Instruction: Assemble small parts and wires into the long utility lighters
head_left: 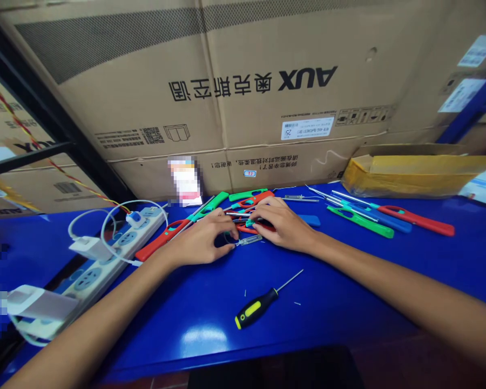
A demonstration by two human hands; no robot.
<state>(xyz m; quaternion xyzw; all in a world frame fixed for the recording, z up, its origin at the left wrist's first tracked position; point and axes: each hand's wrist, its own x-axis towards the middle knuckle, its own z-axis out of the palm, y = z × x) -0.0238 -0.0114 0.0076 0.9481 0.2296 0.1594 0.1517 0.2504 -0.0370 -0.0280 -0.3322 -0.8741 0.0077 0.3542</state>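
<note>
1. Firstly, a white power strip point(117, 259) lies diagonally at the left of a glossy blue table point(186, 346). A white USB charger point(89, 248) rests against it, and a white cable point(105, 219) loops near its far end.
2. Just right of that, the left hand point(200, 240) is curled, its fingers drawn together and seemingly pinching one end of a small clear tube point(249, 240) with a metal tip.
3. Beside it, the right hand point(281, 224) arches over a heap of red and green lighter handles point(247, 194), fingers bunched downward; whether it pinches anything, I cannot tell.
4. Nearer, well apart from both hands, a black-and-yellow screwdriver point(259, 306) lies on the table.
5. Further right lie a green lighter point(360, 222), a blue lighter point(389, 221) and a red lighter point(417, 220), side by side. Beyond them stand a yellow package point(417, 173) and a large AUX carton point(243, 92).
</note>
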